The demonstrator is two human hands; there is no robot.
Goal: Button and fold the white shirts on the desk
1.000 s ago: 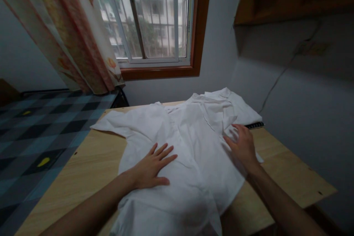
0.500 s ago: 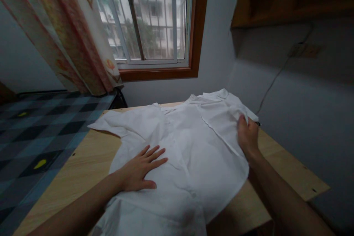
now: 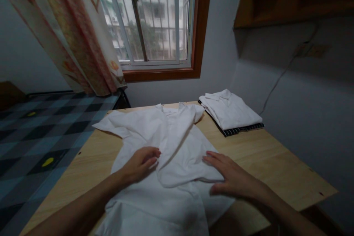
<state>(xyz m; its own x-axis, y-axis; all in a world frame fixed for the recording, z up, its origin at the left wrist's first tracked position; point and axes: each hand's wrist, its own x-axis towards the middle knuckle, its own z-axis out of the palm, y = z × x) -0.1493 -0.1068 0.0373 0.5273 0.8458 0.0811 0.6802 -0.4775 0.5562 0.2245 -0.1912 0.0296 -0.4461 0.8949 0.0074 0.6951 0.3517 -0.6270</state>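
1. Moved vs. the earlier frame: the right side of the white shirt [image 3: 146,127] now lies turned inward over its middle, no longer pulled out to the far right. The folded garment [image 3: 232,110] behind is uncovered too.
2. Shirt location: we have it laid out on the wooden tabletop [image 3: 265,151], collar end away from us, lower end near us. The left sleeve [image 3: 110,123] sticks out to the left.
3. Left hand [image 3: 142,164]: over the shirt's middle, beside the fold. Grip half curled, gap between thumb and fingers, no cloth seen in it. Contact: we can't tell.
4. Right hand [image 3: 229,173]: at the outer corner of the turned-in part [image 3: 193,164]. Grip spread, thumb well off the fingers, nothing pinched. Fingertips overlap the cloth edge; touching or just above, we can't tell.
5. Step in hand, our call: folding the right side in. Turned over, not yet smoothed; creases show.
6. Next move, we judge, calls for flat palms and light pressure, one hand anchoring, since thin cloth likely drags. Left side isn't folded in yet.
7. Nearby: the folded garment sits on dark striped cloth [image 3: 240,130], back right, apart from both hands.
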